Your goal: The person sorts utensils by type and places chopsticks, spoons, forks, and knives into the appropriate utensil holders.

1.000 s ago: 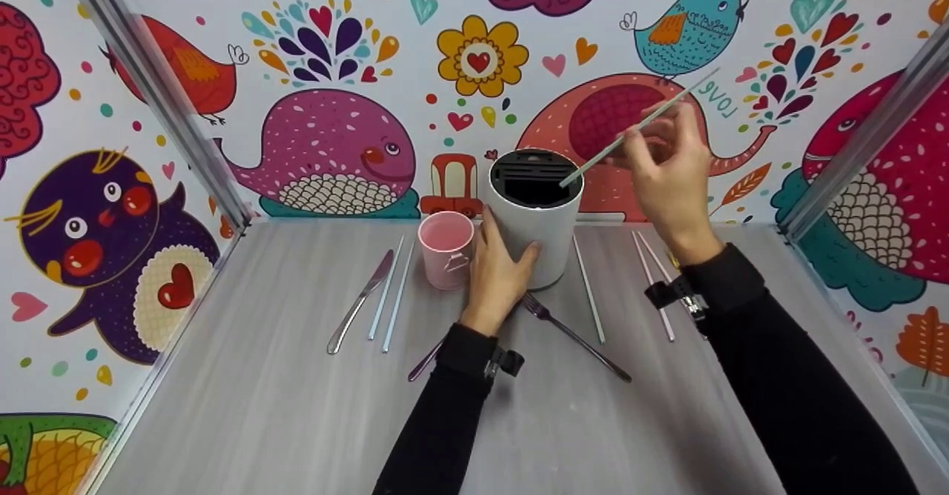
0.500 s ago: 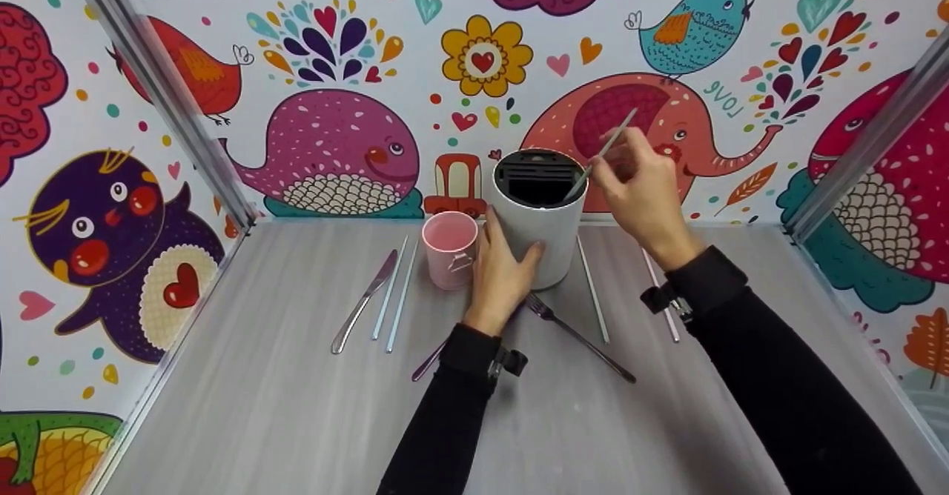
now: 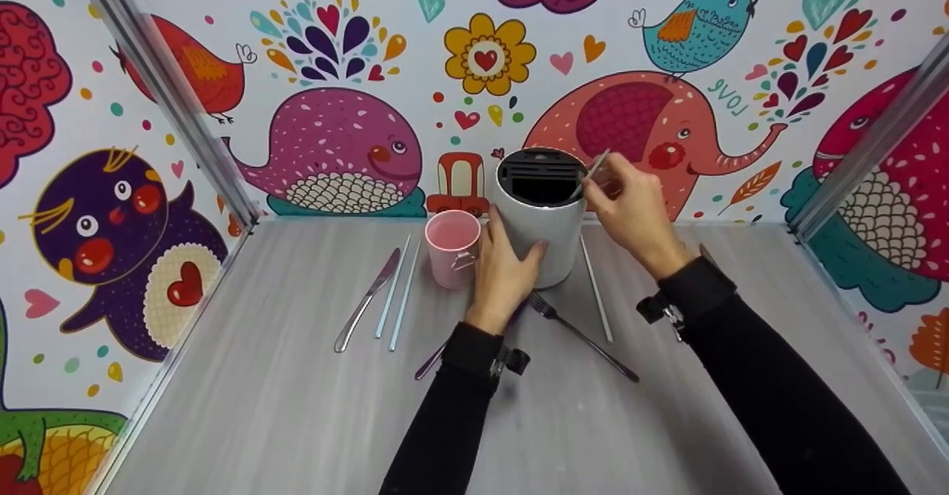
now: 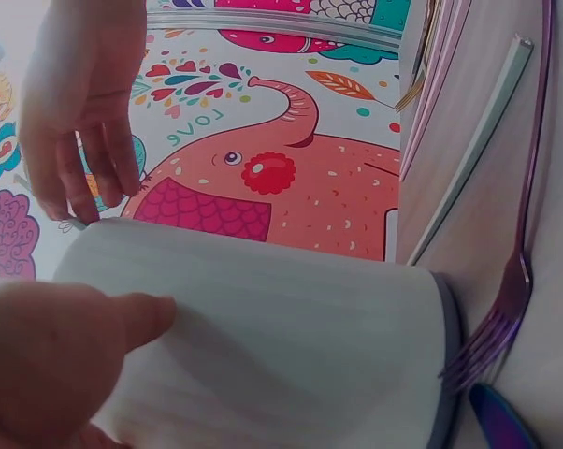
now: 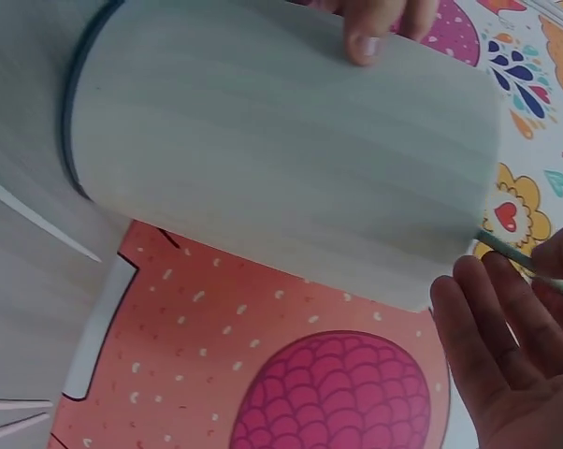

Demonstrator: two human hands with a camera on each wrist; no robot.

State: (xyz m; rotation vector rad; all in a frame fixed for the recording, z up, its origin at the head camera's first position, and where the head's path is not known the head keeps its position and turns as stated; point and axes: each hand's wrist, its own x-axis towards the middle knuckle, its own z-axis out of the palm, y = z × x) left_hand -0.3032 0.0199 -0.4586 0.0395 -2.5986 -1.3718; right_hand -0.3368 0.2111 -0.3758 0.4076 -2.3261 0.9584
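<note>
A white cylindrical utensil holder point(image 3: 545, 239) with a black slotted top stands upright near the back wall. My left hand point(image 3: 503, 280) grips its side, with the thumb on the front. At the right part of its rim, my right hand point(image 3: 630, 210) pinches the upper end of a pale green chopstick point(image 3: 597, 163), and the rest of the stick is down inside. In the right wrist view that chopstick point(image 5: 508, 250) crosses the rim between thumb and fingers. Another green chopstick point(image 3: 597, 291) lies on the table right of the holder. A dark fork point(image 3: 582, 338) lies in front.
A pink cup point(image 3: 451, 258) stands left of the holder. Further left lie two light blue chopsticks point(image 3: 400, 299) and a table knife point(image 3: 366, 302). A purple handle point(image 3: 430, 360) shows beside the left sleeve. Pink chopsticks point(image 4: 438, 79) appear in the left wrist view. Patterned walls enclose the table.
The right hand has come down and left to the holder's rim, and the green chopstick has sunk into the holder until only its end shows. The left hand has kept its grip.
</note>
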